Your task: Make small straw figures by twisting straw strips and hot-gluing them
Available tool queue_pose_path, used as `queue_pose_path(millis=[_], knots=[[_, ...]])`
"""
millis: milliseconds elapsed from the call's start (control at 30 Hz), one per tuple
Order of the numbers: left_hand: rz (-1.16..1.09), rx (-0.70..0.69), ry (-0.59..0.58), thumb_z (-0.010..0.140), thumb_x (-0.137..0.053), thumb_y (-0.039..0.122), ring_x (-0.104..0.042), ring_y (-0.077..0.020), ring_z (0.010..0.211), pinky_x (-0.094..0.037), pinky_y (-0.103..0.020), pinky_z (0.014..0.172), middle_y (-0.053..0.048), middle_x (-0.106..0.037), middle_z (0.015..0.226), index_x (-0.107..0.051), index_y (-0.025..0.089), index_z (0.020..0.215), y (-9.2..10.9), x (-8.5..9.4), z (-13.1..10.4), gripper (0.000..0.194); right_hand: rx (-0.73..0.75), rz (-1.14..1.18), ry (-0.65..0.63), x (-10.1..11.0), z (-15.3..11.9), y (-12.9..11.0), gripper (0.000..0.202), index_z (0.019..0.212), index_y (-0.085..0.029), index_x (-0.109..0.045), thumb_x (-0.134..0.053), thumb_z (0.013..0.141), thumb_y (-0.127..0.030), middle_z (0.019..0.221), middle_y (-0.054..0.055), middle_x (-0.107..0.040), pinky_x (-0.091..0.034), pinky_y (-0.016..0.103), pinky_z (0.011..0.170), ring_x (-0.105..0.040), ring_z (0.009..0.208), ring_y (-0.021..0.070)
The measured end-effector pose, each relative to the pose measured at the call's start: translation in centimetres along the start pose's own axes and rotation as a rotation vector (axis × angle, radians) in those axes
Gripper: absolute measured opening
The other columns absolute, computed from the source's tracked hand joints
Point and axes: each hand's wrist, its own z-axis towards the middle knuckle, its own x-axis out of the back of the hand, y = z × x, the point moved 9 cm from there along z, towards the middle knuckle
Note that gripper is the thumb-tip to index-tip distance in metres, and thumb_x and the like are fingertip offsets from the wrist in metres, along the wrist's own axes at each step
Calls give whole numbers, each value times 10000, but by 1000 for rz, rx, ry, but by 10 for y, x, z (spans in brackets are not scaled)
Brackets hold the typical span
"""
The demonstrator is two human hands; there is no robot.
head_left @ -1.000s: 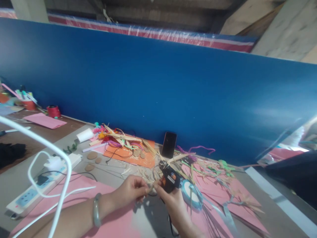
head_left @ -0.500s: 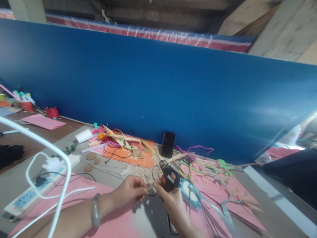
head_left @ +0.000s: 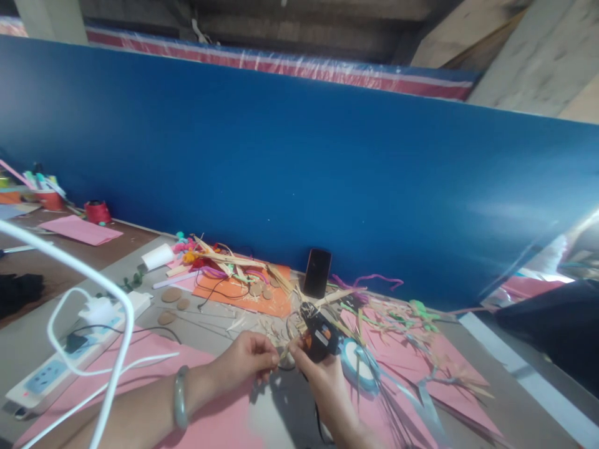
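Note:
My left hand (head_left: 257,357), with a grey-green bangle (head_left: 180,398) on its wrist, is closed in a pinch on a thin pale straw strip (head_left: 283,355); the strip is small and partly hidden by fingers. Close on its right, my right hand (head_left: 327,383) is closed around a black corded tool (head_left: 322,335) with orange marks and a white label. Its exact kind is unclear. The right thumb lies near the left fingertips. Behind the hands are loose straw pieces (head_left: 269,324). A roll of blue tape (head_left: 360,366) lies just right of the right hand.
A phone (head_left: 317,273) leans against the blue partition (head_left: 290,156). A power strip (head_left: 47,377) and a white cable (head_left: 122,318) occupy the left. Straw and pipe cleaners lie on orange paper (head_left: 241,293); pink sheets (head_left: 219,411) cover parts of the table. Thin wires (head_left: 397,411) lie at right.
The view has shifted very slightly. Both hands keep nearly the same place and grip.

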Motion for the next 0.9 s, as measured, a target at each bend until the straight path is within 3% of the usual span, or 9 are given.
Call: queue_pose_path(millis=[300, 433, 533, 700, 900], knots=[[-5, -38, 0, 696, -768, 390, -523, -85, 436, -393, -182, 424, 13, -589, 516, -630, 134, 669, 0, 1, 0, 293, 8, -9, -7, -1, 3, 5, 261, 628, -190, -542, -733, 665, -364, 571, -40, -483, -395, 252, 531, -434, 546, 129], [7, -86, 29, 719, -753, 383, -495, -83, 407, -369, -189, 420, 22, -579, 487, -621, 140, 677, 6, 6, 0, 280, 33, -71, 21, 5, 7, 5, 349, 595, -197, -552, -702, 727, -484, 496, -54, -438, -395, 265, 522, -415, 487, 127], [35, -145, 96, 721, -752, 360, -486, -77, 416, -354, -185, 431, 24, -576, 489, -631, 132, 686, 11, 17, 3, 260, 79, -114, 28, 11, 6, -4, 414, 683, -183, -639, -635, 772, -588, 485, -47, -452, -405, 271, 517, -438, 473, 139], [37, -177, 236, 711, -737, 313, -432, -67, 386, -307, -180, 405, 42, -531, 443, -597, 141, 648, 12, 38, 10, 231, 110, -244, -109, 6, -1, -15, 467, 665, -193, -626, -586, 798, -638, 439, -37, -454, -392, 258, 473, -461, 446, 148], [-6, -186, 292, 728, -714, 308, -430, -65, 378, -318, -182, 408, 49, -522, 459, -576, 155, 672, 13, 49, 12, 214, 66, -352, -239, 0, -4, -2, 462, 653, -193, -642, -569, 827, -615, 399, -46, -446, -340, 241, 440, -443, 387, 131]])
